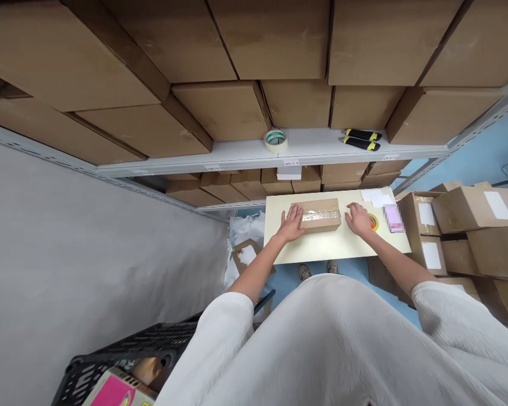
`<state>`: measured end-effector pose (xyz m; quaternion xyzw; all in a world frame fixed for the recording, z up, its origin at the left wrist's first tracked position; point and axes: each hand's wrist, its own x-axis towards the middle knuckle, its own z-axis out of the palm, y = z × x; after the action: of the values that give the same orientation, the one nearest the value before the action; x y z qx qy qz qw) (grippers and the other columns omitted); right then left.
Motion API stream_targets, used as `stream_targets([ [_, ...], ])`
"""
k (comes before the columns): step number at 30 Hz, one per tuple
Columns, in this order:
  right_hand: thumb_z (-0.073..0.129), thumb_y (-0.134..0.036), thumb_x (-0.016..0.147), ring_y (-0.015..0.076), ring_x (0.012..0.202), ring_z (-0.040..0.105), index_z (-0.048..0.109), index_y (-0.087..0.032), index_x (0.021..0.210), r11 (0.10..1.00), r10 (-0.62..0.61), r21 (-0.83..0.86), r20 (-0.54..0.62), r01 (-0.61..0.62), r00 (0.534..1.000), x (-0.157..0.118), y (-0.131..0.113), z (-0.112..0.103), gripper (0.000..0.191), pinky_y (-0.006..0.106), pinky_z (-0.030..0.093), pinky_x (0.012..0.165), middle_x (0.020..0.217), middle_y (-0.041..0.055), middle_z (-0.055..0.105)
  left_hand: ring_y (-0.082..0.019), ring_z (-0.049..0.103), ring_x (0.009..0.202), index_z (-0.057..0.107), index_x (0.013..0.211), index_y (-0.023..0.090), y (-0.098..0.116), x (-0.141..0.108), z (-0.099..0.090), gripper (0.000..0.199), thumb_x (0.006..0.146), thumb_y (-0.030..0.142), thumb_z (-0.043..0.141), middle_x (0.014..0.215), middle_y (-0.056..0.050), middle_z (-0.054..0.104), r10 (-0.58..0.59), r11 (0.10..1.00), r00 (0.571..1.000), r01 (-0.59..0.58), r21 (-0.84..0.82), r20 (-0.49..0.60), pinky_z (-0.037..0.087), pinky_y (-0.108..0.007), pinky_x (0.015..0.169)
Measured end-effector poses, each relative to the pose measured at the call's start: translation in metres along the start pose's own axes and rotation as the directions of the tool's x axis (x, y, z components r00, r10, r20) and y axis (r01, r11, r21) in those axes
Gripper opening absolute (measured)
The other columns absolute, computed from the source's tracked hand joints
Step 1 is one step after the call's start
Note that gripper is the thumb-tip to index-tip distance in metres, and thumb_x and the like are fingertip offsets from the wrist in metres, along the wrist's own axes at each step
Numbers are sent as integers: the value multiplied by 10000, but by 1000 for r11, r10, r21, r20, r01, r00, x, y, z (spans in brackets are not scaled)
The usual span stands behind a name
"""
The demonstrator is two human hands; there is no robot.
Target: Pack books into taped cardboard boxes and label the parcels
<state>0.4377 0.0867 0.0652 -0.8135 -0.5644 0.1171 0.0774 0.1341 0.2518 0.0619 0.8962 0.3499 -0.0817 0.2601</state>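
A small brown cardboard box (322, 223) lies on the pale yellow table (288, 254), with clear tape across its top. My left hand (291, 224) rests against the box's left end, fingers spread. To the right of the box, my right hand (358, 220) is over the table, its fingers apart and slightly bent, not touching the box. A roll of yellow tape (376, 222) with an orange core lies beside that hand, partly hidden by it.
White papers (376, 197) and a pinkish item (393, 219) lie at the table's right. Boxes (296, 104) fill the shelf, which bears a tape roll (276, 141) and two cutters (361, 138). Stacked cartons (461, 211) stand right; a black crate (84, 369) is lower left.
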Motion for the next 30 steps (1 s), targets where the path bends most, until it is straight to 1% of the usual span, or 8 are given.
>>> stream_targets([
  [2,314,-434,1123,398,1531,419,527,-150,1596,987,-159,38,6,158,987,5,-30,2,591,535,336,1258,1691,199,477,-340,-34,1745,96,1795,176,10,-1,7,1000,958,390,600,1874,-171,5,64,998,998,-64,4,-17,-29,-595,1392],
  [5,299,-521,1137,377,1652,302,421,-156,1701,930,-365,69,62,361,929,11,-69,18,683,563,248,1330,1783,181,375,-338,-24,1744,83,1795,158,23,3,15,1046,924,388,613,1875,-162,25,143,990,990,-142,25,-19,-17,-568,1403],
  [9,283,-622,1128,355,1721,163,265,-114,1772,908,-417,51,203,415,886,13,-88,40,820,573,138,1382,1839,190,230,-329,20,1746,96,1790,145,25,8,24,1026,940,439,590,1871,-167,82,151,988,989,-150,38,-13,11,-561,1412],
  [12,280,-618,1125,332,1733,117,201,-92,1785,913,-398,2,229,408,888,12,-78,45,847,556,97,1398,1850,189,168,-325,16,1747,85,1789,134,19,6,31,1028,955,476,579,1870,-174,80,146,988,989,-145,44,-32,8,-565,1413],
  [16,275,-598,1121,325,1734,103,138,-63,1789,937,-329,-43,211,345,920,7,-53,41,867,537,87,1406,1852,199,119,-324,-3,1746,53,1787,101,15,3,36,1038,965,468,569,1869,-189,63,131,990,989,-128,54,-64,-15,-559,1412],
  [21,269,-603,1113,316,1735,101,60,-122,1804,957,-268,-59,183,283,946,1,-44,42,868,553,86,1404,1859,164,121,-336,3,1746,48,1792,122,18,2,32,1053,971,528,568,1871,-180,71,115,993,992,-114,21,-49,-9,-556,1413],
  [26,245,-620,1110,340,1734,97,73,-93,1800,992,-98,-65,139,108,985,-7,-43,43,885,567,87,1402,1855,176,145,-357,59,1744,151,1785,158,26,4,22,887,1044,520,478,1864,-180,150,74,994,996,-77,-71,-52,23,-595,1405],
  [30,239,-610,1117,357,1729,127,126,-85,1791,998,56,-26,105,-54,993,-24,-15,35,862,588,140,1387,1845,205,176,-355,102,1740,264,1758,217,45,13,19,741,1074,435,447,1853,-156,225,105,988,991,-114,-106,-84,52,-640,1391],
])
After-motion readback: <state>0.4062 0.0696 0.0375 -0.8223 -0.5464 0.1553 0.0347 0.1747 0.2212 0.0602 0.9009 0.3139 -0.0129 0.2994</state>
